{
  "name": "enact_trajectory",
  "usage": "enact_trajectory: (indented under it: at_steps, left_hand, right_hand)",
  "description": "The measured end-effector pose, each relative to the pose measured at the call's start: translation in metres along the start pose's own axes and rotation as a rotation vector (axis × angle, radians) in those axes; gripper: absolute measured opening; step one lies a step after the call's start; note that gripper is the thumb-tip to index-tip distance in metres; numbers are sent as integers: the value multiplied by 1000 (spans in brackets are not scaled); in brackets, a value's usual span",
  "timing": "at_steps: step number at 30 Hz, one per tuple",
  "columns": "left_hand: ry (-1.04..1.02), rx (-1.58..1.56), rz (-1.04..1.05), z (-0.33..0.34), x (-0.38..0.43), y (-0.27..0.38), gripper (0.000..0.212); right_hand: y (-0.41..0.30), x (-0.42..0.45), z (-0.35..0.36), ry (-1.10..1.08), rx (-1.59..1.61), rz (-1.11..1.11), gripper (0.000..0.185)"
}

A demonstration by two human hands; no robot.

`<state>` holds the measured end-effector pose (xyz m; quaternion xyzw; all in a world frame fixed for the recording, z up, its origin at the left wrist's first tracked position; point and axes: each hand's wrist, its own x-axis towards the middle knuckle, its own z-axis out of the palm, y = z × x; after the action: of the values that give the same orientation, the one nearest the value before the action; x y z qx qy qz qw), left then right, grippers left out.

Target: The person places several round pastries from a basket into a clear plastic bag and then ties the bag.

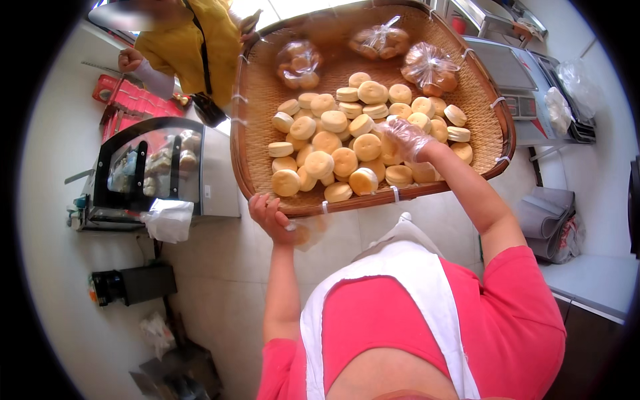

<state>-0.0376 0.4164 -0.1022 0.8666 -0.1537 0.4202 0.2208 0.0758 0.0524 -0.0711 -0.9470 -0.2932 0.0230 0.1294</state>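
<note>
A large woven bamboo tray [260,110] with a wooden rim spans the upper middle. Many round, flat golden pastries [326,142] with pale sides lie piled in it. My right hand [407,137], in a clear plastic glove, reaches into the right side of the pile. Its fingertips are among the pastries, and whether they grip one is hidden. Bare, my left hand [272,215] is at the tray's near left corner with its fingers at the rim. From it hangs a clear plastic bag [312,234] with something golden inside, below the rim.
Tied clear bags of pastries [430,67] sit at the tray's far side. Beyond its left edge stands a person in a yellow top [212,45]. A glass display case [150,170] is to the left, with red boxes [142,102] behind it. A scale [520,106] stands at right.
</note>
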Motion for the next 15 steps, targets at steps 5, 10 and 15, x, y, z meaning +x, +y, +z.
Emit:
enact_trajectory:
  at_steps: [5, 10, 15]
  left_hand:
    - [-8, 14, -6, -1, -2, 0, 36]
    - [-3, 18, 11, 0, -2, -3, 35]
    - [0, 20, 17, 0, -2, -3, 35]
  right_hand:
    - [12, -6, -24, -211, 252, 429, 63]
    - [20, -21, -22, -533, 87, 569, 45]
    - [22, -22, -14, -430, 144, 773, 45]
